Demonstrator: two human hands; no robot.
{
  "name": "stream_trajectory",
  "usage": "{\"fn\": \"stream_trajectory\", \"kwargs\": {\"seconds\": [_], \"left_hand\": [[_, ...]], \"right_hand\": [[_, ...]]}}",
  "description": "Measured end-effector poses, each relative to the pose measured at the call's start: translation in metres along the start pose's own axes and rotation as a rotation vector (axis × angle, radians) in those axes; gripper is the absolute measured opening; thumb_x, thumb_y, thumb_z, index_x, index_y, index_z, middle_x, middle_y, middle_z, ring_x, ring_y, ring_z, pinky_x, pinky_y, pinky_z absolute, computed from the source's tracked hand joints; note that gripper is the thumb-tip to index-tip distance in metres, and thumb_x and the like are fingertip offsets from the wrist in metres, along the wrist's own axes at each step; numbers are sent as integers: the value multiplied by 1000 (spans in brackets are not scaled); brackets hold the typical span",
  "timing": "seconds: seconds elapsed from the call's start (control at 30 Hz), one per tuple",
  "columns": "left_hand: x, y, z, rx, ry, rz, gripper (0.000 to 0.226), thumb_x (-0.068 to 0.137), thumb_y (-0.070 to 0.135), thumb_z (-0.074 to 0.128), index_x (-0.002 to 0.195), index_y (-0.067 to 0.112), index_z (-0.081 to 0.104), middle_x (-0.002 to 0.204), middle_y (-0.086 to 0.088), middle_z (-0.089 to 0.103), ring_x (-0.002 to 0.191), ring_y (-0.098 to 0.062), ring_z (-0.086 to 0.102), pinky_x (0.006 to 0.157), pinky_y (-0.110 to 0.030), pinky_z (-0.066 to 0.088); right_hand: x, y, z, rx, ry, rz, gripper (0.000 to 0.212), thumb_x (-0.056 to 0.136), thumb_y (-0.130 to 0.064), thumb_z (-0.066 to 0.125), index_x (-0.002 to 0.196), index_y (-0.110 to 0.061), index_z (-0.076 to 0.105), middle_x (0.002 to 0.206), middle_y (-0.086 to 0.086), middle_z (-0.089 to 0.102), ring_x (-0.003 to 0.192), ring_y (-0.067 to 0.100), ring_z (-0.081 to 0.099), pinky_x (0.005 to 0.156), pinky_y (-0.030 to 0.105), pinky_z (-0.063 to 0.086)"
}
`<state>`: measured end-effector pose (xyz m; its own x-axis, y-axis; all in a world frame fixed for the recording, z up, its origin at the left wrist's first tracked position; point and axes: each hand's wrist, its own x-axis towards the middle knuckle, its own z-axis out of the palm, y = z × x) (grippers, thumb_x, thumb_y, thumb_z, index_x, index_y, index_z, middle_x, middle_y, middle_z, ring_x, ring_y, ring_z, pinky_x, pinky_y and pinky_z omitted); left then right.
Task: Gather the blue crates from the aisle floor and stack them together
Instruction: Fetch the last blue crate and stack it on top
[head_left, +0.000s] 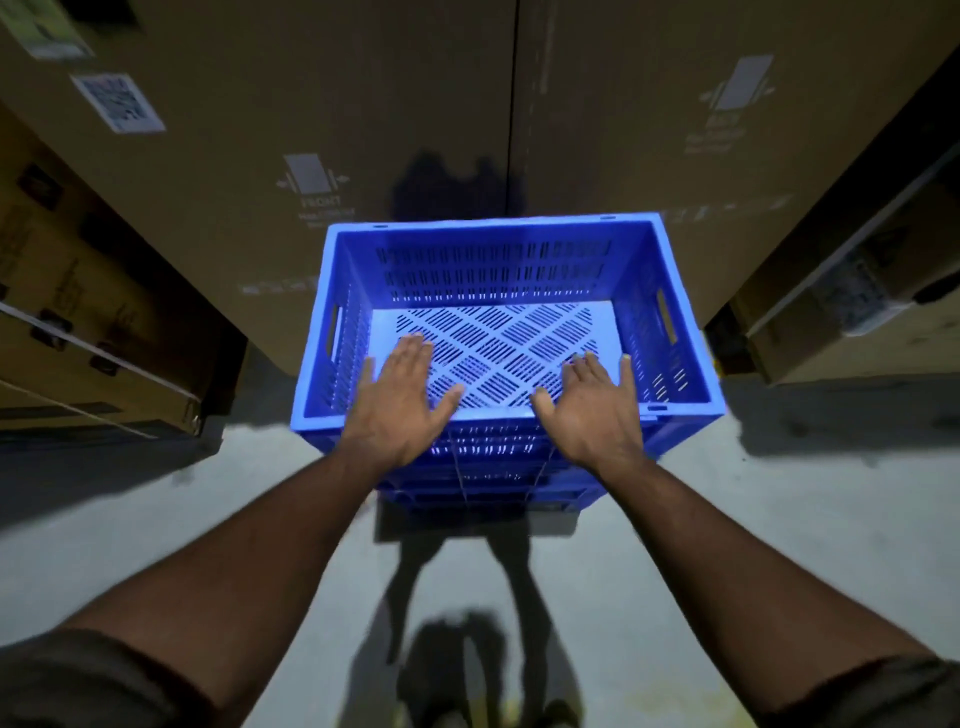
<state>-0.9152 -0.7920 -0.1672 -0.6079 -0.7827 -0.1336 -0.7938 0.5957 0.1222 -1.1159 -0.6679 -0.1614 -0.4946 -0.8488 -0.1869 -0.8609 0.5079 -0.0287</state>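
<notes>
On floor (156, 519), between boxes (260, 156): blue crate (498, 270) atop stack. I see left hand (400, 402), right hand (592, 410) above near rim, fingers spread, grasping nothing.

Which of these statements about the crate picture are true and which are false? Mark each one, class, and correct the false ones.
1. The top crate is empty. True.
2. Both hands grip the side handles. False: the left hand and right hand are spread open over the near rim, away from the handle slots.
3. The top crate sits on other blue crates. True: more blue crate walls show beneath it.
4. Metal shelves stand behind the stack. False: tall cardboard boxes stand there.
5. The crate floor is solid. False: it is slotted in a diamond pattern.
</notes>
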Motion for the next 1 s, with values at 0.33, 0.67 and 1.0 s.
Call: {"fn": "stream_trajectory", "kwargs": {"seconds": [0.33, 0.67, 1.0], "left_hand": [[3, -13, 1, 38, 104, -56, 90, 89, 75, 7, 155, 15, 18, 163, 0, 19, 151, -12, 14, 121, -46, 20], [8, -10, 0, 40, 106, -56, 79, 94, 66, 11, 154, 16, 22, 162, -1, 23, 151, -13, 13, 121, -48, 18], [-2, 46, 9, 1, 54, 63, 62, 101, 45, 5, 152, 17, 27, 159, 3, 31, 150, -12, 14, 122, -44, 16]], "right_hand": [[4, 13, -3, 2, 90, 35, 76, 87, -50, 19, 144, -8, 45, 154, 7, 39, 147, 15, 27, 122, 46, 8], [8, 11, -4, 29, 114, 75, 64, 91, -44, 26, 139, -10, 51, 147, 4, 48, 143, 15, 35, 122, 48, 3], [-5, -52, 3, 7, 112, -92, 71, 92, -44, 10, 133, -7, 55, 140, 9, 55, 137, 20, 43, 120, 51, 8]]}}
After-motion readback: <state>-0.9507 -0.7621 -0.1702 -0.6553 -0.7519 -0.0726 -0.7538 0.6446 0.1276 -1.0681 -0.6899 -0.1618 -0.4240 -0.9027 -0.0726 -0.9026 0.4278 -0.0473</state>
